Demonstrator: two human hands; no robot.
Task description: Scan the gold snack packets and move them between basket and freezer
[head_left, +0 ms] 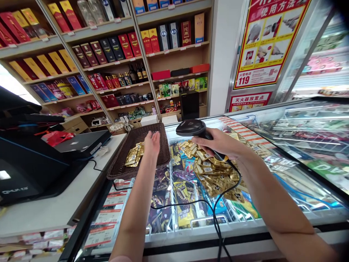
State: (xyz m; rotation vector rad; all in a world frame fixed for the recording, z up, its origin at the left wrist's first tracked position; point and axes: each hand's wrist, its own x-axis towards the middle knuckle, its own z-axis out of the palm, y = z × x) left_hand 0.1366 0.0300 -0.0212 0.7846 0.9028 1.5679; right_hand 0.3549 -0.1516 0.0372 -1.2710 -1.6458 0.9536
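Note:
My right hand is wrapped round the grip of a black barcode scanner, its head pointing left. The scanner's cable hangs in loops towards the freezer's front edge. Over a brown woven basket, my left hand is stretched forward with its fingers extended and nothing visible in it. Several gold packets lie in the basket, just left of that hand. Beneath the scanner, a heap of gold packets lies on top of the freezer, over its colourful wrapped goods.
A chest freezer spans the front, with price labels at its left side. On the left counter stands a black checkout machine. Shelves of boxed bottles line the back wall, beside a red poster.

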